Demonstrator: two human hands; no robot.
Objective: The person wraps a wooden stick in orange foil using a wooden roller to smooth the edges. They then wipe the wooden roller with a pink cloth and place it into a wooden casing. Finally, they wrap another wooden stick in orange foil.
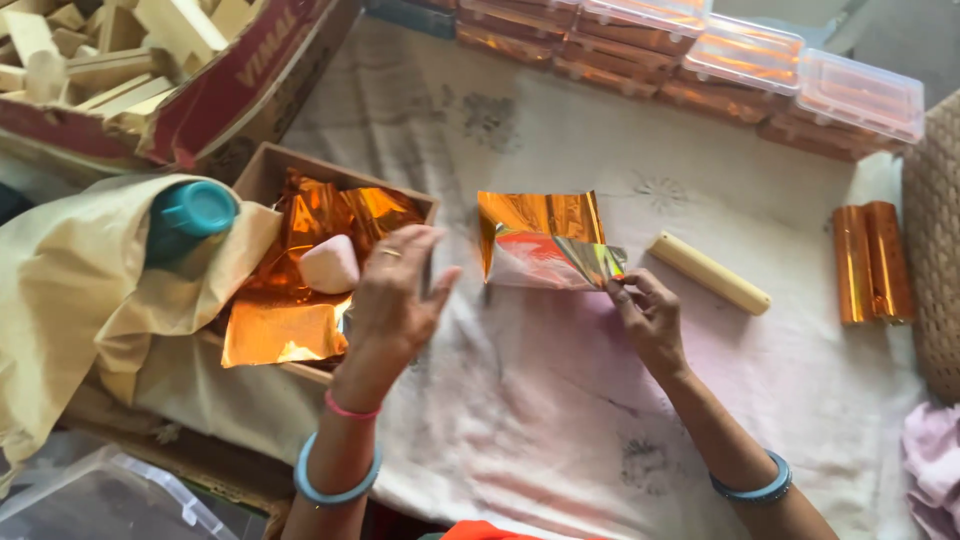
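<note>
Pinching the orange foil sheet [545,240] by its near right corner, our right hand [650,315] holds it crumpled, long axis left-right (shiny, reflective); left hand [395,290] hovers spread, gripping nothing.

Motion-blurred left hand [392,290], fingers [420,240] indistinct

The right hand [650,318] pinches the lower corner of a folded orange foil sheet [545,240] lying on the cloth-covered counter [530,400]. Just beyond that hand lies a cream wooden stick [710,273], and farther right two foil-wrapped rolls [873,262]. The left hand [395,300], fingers spread and blurred, hovers beside a cardboard tray [270,165] holding orange foil and a pale pink lump [330,264].
</note>
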